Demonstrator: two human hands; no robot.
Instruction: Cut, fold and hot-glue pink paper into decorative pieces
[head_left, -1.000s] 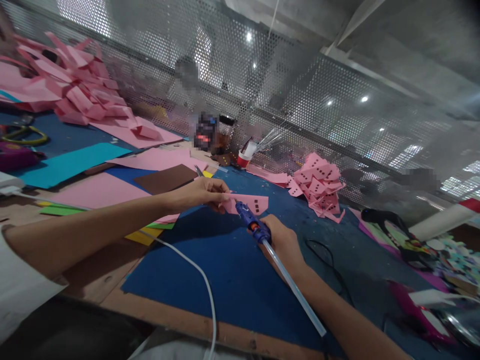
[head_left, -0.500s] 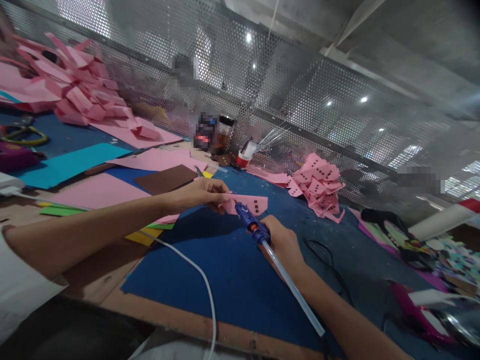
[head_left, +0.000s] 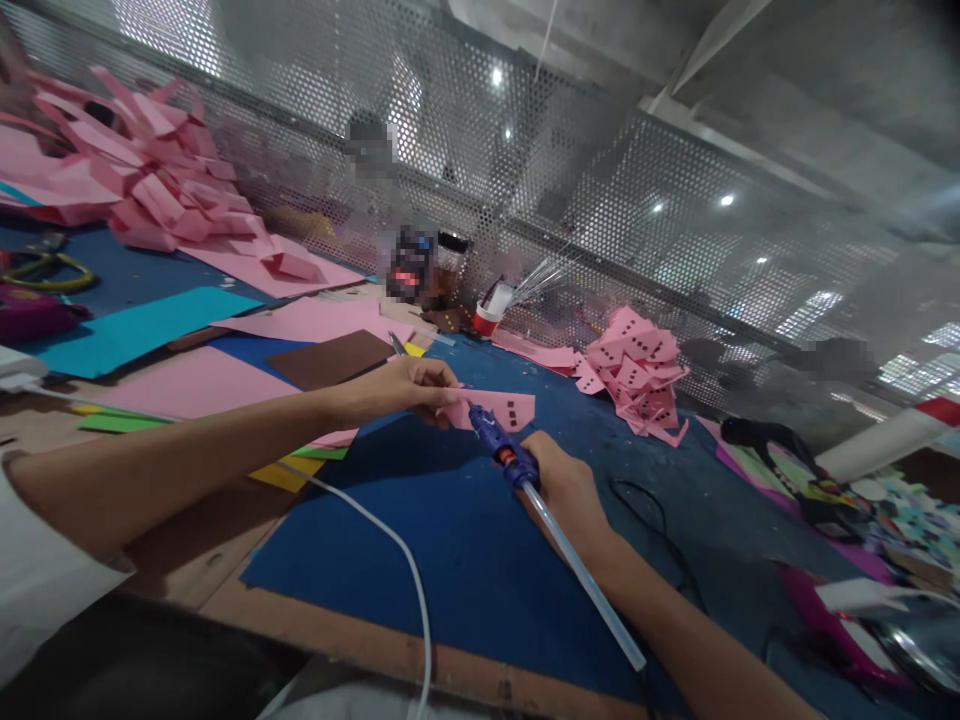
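Between the fingers of my left hand [head_left: 426, 388] is the left end of a pink paper piece [head_left: 495, 408] with small dark squares toward its right end. My right hand [head_left: 562, 485] is wrapped round a blue glue gun [head_left: 499, 445]. Its nozzle points up and left, at the pink piece close to my left fingertips; whether it touches the paper I cannot tell. A long clear glue stick [head_left: 585, 577] sticks out of the gun's back. Below both hands lies a dark blue sheet [head_left: 390, 560].
Pink strips [head_left: 165, 160] are heaped at back left, and dotted pink pieces [head_left: 634, 360] at back right. A red-and-white cup [head_left: 487, 318] stands by the mesh wall. Scissors [head_left: 52, 270] lie far left. A white cable [head_left: 405, 555] crosses the front; a black cord [head_left: 660, 520] runs right.
The glue gun's nozzle has shifted very slightly left along the pink paper piece. Both hands keep their hold and otherwise stay nearly still.
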